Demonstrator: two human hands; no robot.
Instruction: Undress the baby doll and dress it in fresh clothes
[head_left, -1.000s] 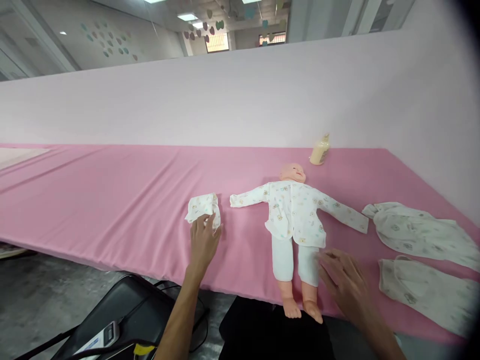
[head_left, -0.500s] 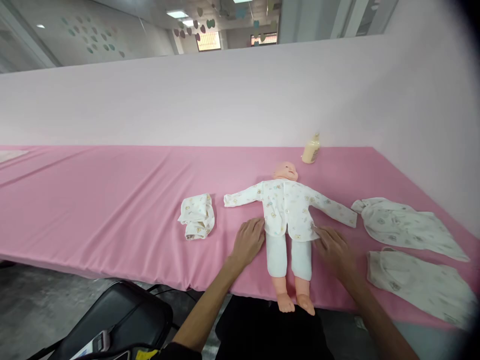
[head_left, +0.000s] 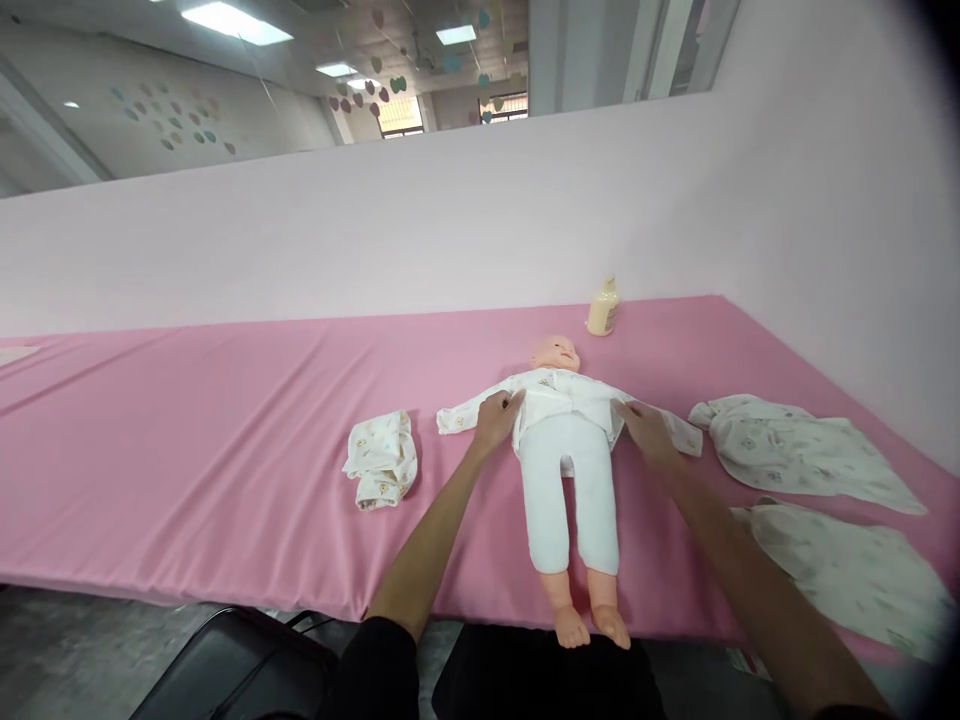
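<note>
W/ fingers of L hand (head_left: 495, 420) curled, pinched hem of printed jacket (head_left: 551, 403) on one side; w/ fingers of R hand (head_left: 646, 432), pinched same hem on opp. side. Held hem raised btwn both hands, w/ plain white inside showing & waist of white trousers (head_left: 566, 438) bared. Had doll (head_left: 556, 354) lying on its back on pink sheet (head_left: 247, 450), right in front of lap, w/ head twd white wall (head_left: 420, 230), sleeves spread sideways, bare feet at near edge. On L, saw folded printed cloth (head_left: 381, 460) nr sleeve cuff, apart from fingers. On R, saw far garment (head_left: 806, 445) & near garment (head_left: 855, 570), both pale & printed, latter partly hidden by R forearm. At back nr wall, beyond doll's head, saw pump bottle (head_left: 603, 310) standing. Low on L, saw part of black chair (head_left: 247, 665).
</note>
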